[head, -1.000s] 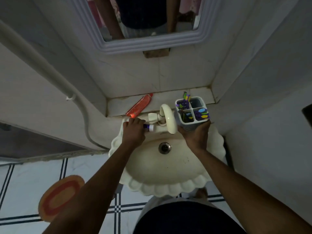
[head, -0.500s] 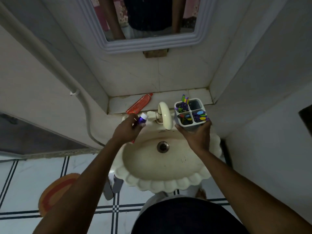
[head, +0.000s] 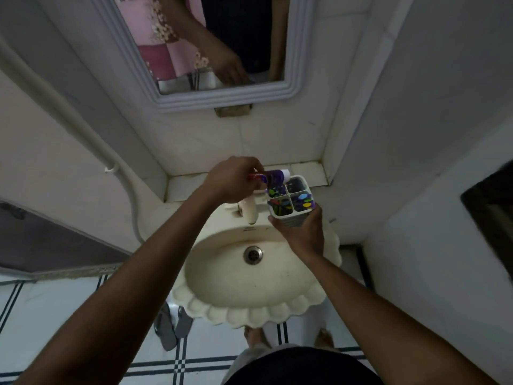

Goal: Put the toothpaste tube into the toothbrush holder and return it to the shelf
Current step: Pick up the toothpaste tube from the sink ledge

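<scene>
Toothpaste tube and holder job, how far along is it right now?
Done: both items are picked up. In hand: the left hand holds the toothpaste tube at the rim of the toothbrush holder, gripped by the right hand above the sink. Left: insert the tube, then set the holder on the shelf.

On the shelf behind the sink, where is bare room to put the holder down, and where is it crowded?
The tiled shelf is bare at its right end, between the holder and the corner wall, and at its left end near the wall. The middle is crowded: the left hand holds the toothpaste tube there, above the tap. The right hand grips the holder.
</scene>
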Demonstrator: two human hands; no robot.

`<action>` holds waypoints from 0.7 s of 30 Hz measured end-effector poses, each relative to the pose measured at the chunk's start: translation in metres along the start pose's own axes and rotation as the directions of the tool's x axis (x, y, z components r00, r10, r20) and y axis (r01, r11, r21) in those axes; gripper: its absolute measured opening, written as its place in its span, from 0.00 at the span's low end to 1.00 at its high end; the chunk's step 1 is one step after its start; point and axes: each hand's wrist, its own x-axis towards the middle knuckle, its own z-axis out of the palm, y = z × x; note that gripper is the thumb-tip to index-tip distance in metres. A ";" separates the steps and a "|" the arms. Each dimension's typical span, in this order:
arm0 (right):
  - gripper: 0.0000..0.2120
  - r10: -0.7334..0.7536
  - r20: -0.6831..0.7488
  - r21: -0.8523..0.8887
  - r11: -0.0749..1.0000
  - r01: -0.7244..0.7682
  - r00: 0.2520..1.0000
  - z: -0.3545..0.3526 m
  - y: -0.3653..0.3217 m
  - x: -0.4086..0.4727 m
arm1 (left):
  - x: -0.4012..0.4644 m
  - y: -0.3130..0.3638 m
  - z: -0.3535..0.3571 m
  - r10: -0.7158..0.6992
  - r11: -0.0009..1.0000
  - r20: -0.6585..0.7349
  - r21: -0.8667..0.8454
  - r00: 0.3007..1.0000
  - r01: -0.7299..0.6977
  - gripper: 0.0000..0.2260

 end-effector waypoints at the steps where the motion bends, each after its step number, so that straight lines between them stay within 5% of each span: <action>1: 0.60 -0.002 0.002 0.002 1.000 0.002 1.000 -0.001 0.000 0.001 | 0.010 0.008 0.002 0.010 0.998 -0.019 0.068 1.000 -0.009 0.16; 9: 0.61 -0.002 0.006 0.004 1.000 0.002 1.000 -0.007 -0.001 0.007 | 0.068 0.049 0.033 0.121 0.917 0.027 0.381 0.992 -0.122 0.14; 15: 0.64 -0.024 0.017 0.000 1.000 0.024 1.000 -0.014 -0.001 0.009 | 0.080 0.047 0.042 0.156 0.988 -0.047 0.013 0.987 -0.155 0.08; 21: 0.65 -0.052 -0.009 -0.010 0.999 0.051 0.999 -0.016 -0.002 0.011 | 0.053 -0.018 0.047 -0.180 0.888 -0.255 -0.458 0.950 0.046 0.07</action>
